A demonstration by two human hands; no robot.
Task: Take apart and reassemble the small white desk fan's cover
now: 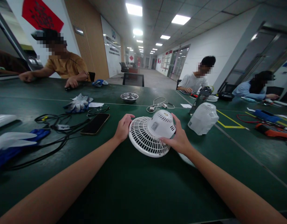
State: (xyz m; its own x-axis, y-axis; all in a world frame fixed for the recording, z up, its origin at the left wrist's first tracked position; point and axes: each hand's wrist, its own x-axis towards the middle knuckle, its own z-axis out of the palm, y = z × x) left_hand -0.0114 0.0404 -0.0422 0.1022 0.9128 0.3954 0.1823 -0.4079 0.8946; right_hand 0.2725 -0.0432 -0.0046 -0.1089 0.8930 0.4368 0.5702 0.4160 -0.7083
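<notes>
A white fan head with a round slatted grille and a vented motor housing is held just over the green table, tilted, with the housing facing up. My left hand grips the grille's left rim, fingers behind it. Around the housing's right side wraps my right hand, its thumb lying on the grille. A white plastic housing stands on the table to the right of my right hand. Behind the fan head lies a coiled white cable with a plug.
A phone, black cables and gloves lie on the left. A metal bowl sits further back. At the right are a bottle and an orange tool. Several people sit around the table.
</notes>
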